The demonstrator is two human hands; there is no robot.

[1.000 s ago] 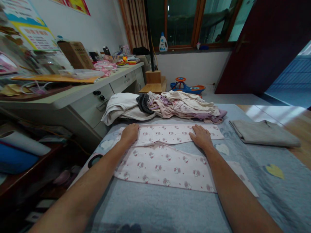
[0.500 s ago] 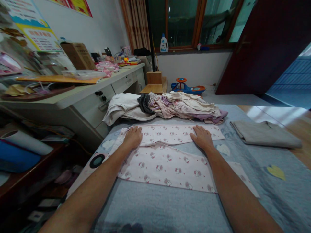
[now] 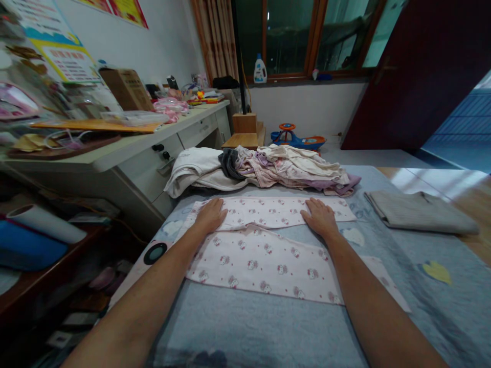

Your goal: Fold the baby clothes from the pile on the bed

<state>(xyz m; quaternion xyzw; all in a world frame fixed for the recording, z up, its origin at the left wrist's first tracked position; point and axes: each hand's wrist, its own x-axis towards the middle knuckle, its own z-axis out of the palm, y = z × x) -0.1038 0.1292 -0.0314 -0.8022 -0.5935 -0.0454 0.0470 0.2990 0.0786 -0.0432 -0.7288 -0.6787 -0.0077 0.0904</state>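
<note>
A pale pink garment [image 3: 264, 245] printed with small cat figures lies spread flat on a grey-blue blanket [image 3: 245, 327]. Its far part is folded toward me into a narrow band. My left hand [image 3: 210, 215] rests flat, fingers out, on the left end of that band. My right hand [image 3: 320, 217] lies flat on the right part of the same band, palm down. Neither hand grips anything.
A pile of unfolded clothes [image 3: 268, 166] lies just beyond the garment. A folded grey cloth [image 3: 418, 210] sits at the right. A cluttered white desk [image 3: 134, 148] runs along the left, with a toy ride-on car [image 3: 297, 138] and a wooden box [image 3: 244, 122] on the floor behind.
My left hand has slid a little to the right along the folded band. The right hand has stayed in place.
</note>
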